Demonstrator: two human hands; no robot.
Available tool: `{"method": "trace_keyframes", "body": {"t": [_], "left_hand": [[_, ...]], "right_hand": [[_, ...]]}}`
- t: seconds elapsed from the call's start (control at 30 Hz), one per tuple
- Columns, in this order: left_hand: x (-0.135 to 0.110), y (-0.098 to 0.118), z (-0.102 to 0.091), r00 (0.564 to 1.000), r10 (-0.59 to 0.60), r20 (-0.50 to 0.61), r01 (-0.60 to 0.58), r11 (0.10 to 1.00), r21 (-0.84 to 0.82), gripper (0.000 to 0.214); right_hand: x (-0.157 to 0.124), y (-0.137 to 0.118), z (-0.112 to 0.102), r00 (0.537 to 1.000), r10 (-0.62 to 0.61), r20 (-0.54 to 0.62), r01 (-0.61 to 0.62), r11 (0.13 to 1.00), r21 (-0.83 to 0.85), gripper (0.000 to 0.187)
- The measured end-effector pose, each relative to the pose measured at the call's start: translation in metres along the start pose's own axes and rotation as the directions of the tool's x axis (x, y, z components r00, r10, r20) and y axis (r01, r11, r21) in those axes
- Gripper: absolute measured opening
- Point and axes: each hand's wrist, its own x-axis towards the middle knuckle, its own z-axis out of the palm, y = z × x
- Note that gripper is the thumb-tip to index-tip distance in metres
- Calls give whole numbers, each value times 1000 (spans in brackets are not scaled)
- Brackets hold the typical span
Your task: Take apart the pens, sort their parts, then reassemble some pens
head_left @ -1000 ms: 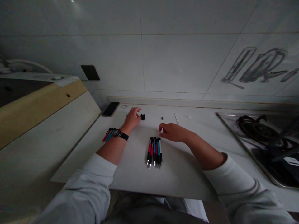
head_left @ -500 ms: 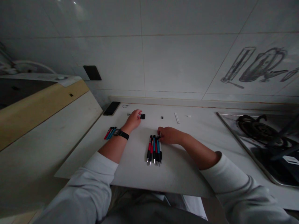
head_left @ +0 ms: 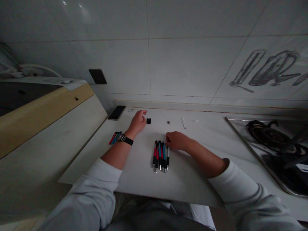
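My left hand is beside a small cluster of black pieces towards the back of the white worktop. Its fingers are apart, and I see nothing held in them. My right hand is closed at the upper end of a white pen with a black grip and a metal tip. The fingertips are partly hidden. Just left of that pen, several red and blue pens lie side by side, tips towards me. More short red and blue pieces with dark ends lie beside my left wrist.
Behind my hands lie a tiny dark piece and thin white sticks. A phone and a small ring are at the back left. The stove borders the right side; a large panel leans at left.
The fingers of my left hand have opened and drawn slightly away from the black pieces. The white pen has shifted a little right from the row, with my right hand at its end.
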Motion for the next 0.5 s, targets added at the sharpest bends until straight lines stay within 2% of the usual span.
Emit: {"method": "trace_keyframes", "body": {"t": [0.07,0.13,0.27,0.4,0.5], "left_hand": [[-1,16,-7,999,7,-34,-8,999,-45,51],[-6,33,-10,1000,-7,-16,6,994,-111,47],[-26,60,-5,993,65,96,-51,988,-144,41],[-41,72,4,960,139,242,-117,988,-102,31],[-45,75,7,944,159,289,-134,985,-105,19]], "right_hand": [[0,0,-1,1000,13,-11,-13,1000,-11,25],[0,1,-1,999,17,-38,-17,1000,5,31],[-2,0,2,998,49,-44,-47,998,43,42],[-2,3,4,999,47,-19,-46,999,25,40],[6,10,8,989,102,-107,-91,991,99,35]]}}
